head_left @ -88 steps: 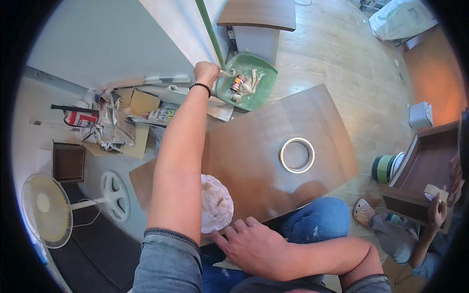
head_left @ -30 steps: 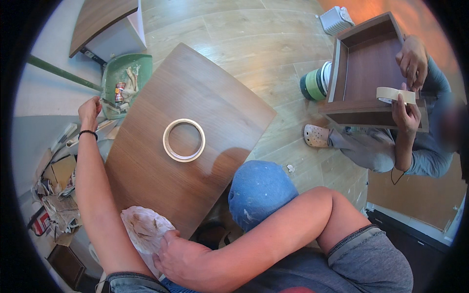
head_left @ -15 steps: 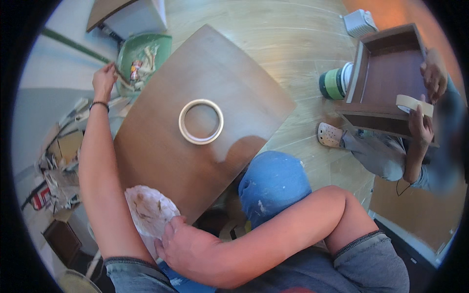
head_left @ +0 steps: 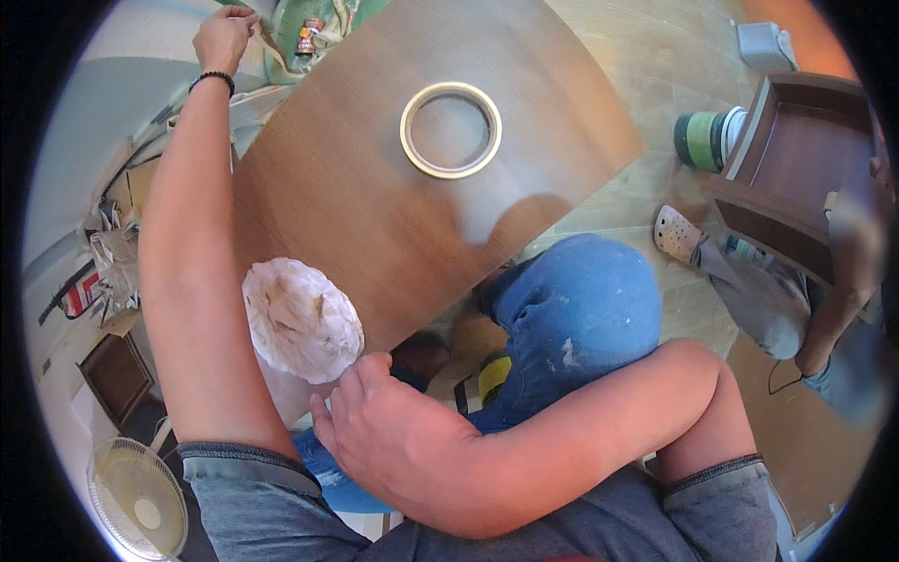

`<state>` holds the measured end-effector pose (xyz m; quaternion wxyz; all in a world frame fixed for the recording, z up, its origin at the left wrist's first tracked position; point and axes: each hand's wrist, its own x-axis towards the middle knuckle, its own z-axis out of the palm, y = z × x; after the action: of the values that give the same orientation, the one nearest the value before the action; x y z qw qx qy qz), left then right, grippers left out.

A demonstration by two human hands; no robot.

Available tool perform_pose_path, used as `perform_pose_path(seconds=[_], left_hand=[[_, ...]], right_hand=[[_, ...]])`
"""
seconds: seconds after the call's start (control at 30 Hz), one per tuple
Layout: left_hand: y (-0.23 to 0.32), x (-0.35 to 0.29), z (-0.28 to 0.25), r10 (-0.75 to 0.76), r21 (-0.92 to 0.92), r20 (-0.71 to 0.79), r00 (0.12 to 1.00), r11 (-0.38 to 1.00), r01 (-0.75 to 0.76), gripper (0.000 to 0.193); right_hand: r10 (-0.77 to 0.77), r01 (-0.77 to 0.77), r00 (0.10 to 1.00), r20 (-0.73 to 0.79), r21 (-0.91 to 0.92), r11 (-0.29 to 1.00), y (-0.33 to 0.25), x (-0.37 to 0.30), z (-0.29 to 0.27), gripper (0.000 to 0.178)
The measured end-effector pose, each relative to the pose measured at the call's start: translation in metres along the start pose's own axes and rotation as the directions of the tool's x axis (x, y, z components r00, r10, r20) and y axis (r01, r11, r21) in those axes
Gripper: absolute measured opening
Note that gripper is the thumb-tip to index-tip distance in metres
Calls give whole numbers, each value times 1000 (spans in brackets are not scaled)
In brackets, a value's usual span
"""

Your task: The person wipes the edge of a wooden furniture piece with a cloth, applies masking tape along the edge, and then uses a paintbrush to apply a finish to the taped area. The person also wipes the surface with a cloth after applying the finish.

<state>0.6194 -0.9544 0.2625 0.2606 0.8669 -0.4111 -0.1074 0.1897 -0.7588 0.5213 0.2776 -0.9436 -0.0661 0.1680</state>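
Note:
At the far left my left hand (head_left: 225, 39) is pinched shut on a thin tan strip (head_left: 270, 45) that looks like peeled masking tape. The strip hangs by a green dustpan (head_left: 281, 70) with crumpled tan scraps in it. My right hand (head_left: 398, 436) is near my body, its thumb apart from its curved fingers. Its fingertips are beside, perhaps touching, a round, ruffled white cloth (head_left: 304, 318) with brown stains. The cloth lies at the near left edge of a brown wooden board (head_left: 365, 234). A roll of masking tape (head_left: 412, 150) rests flat on the board.
At the right a co-worker's arm (head_left: 847, 272) reaches by a brown wooden drawer (head_left: 801, 150). A green and black bucket (head_left: 702, 140) stands beside the drawer. A fan (head_left: 140, 501) is at the lower left, below piled scraps (head_left: 117, 258). My blue-jeaned knee (head_left: 585, 290) is beside the board.
The whole view has shifted, so the board and tape roll appear higher and further right. My left hand still pinches the strip. The co-worker's hands have become partly hidden.

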Motion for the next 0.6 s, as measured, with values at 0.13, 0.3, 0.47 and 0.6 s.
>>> perform_pose_path(seconds=[0.13, 0.3, 0.47, 0.6], left_hand=[[-6, 10, -4, 54, 189, 51, 997, 980, -63, 41], [-49, 24, -5, 4, 103, 11, 1000, 995, -5, 48], [38, -29, -23, 393, 503, -134, 910, 818, -279, 42], [54, -65, -80, -14, -249, -69, 998, 969, -4, 46]], right_hand=[[15, -14, 1000, 23, -41, 999, -5, -1, -1, 53], [-1, 2, 1000, 26, -69, 998, -10, -4, 3, 52], [59, -54, 997, 44, -117, 992, -18, -4, 13, 50], [-64, 77, 989, 134, -97, 992, -39, -14, 36, 50]])
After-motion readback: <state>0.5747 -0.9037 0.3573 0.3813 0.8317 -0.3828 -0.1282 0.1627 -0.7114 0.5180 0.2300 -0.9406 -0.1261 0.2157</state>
